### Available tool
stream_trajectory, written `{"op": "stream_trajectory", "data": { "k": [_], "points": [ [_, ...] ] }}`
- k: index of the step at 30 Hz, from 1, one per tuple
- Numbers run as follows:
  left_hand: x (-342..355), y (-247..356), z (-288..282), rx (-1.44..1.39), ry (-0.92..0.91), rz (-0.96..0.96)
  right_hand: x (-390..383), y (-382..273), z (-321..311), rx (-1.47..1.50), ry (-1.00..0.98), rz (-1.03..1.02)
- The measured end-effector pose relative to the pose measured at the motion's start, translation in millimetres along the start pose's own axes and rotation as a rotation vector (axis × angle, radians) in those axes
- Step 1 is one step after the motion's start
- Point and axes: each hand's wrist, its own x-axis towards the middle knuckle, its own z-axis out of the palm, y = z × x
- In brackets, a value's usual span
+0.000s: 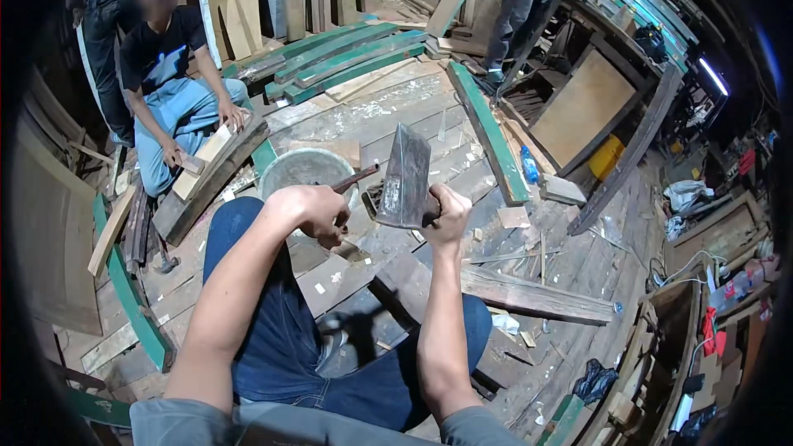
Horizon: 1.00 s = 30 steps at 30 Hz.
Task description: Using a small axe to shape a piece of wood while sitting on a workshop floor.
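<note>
A: Grip status?
B: R hand [446, 213] closed round handle of block-headed mallet [405, 177], head up. L hand [315, 211] wrapped on chisel-like tool [357, 178], slim dark shaft pointing up-right. Blade end hidden, so exact type unconf.
A: Contact?
B: None seen. Gap btwn mallet head & shaft tip. Both held up, btwn the knees and far edge of plank floor [376, 128].
A: Workpiece?
B: Can't confirm. Dark timber [401, 291] lies btwn the knees, no hand on it. No cut visible at this res.
A: Done vs left?
B: Done: both tools in hand. Loose chips on floor fit cutting work, but can't tie them to that timber. Left: no finished cut or joint visible near the hands, so I'd say partway at most, % unk.
A: Surroundings?
B: Grey bucket [301, 167] just past L hand. Squared timber [537, 294] by R knee, running twd floor's R edge. Hammer [168, 264] near floor's L edge. Co-worker at far-L corner, hands at pale board [204, 157] atop dark beam [216, 190]. Green boards [347, 58] stacked along far edge.
</note>
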Motion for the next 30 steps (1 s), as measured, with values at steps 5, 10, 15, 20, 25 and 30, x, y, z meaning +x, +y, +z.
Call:
{"op": "stream_trajectory", "data": {
  "k": [5,10,15,20,25,30],
  "points": [
    [1.0,-6.3,5.6,0.017,-0.007,0.011,-4.2,-2.6,-0.6,-0.02,-0.052,0.039],
    [14.0,-16.4,19.8,0.014,0.086,0.03,-3.4,-7.4,-4.3,0.013,-0.02,-0.022],
    [-4.6,13.3,1.9,0.049,-0.009,0.03,-4.2,-11.8,-10.8,-0.068,-0.001,-0.043],
    [-12.7,6.4,2.1,-0.046,0.04,0.027,2.2,-29.4,-17.2,-0.235,0.054,-0.129],
    [-35.7,12.0,-7.5,-0.138,0.128,-0.105,2.4,-48.1,-20.4,-0.243,0.047,-0.202],
    [-55.1,28.3,-16.5,-0.164,0.133,-0.25,3.8,-50.9,-14.6,-0.223,0.022,-0.215]
  ]
}}
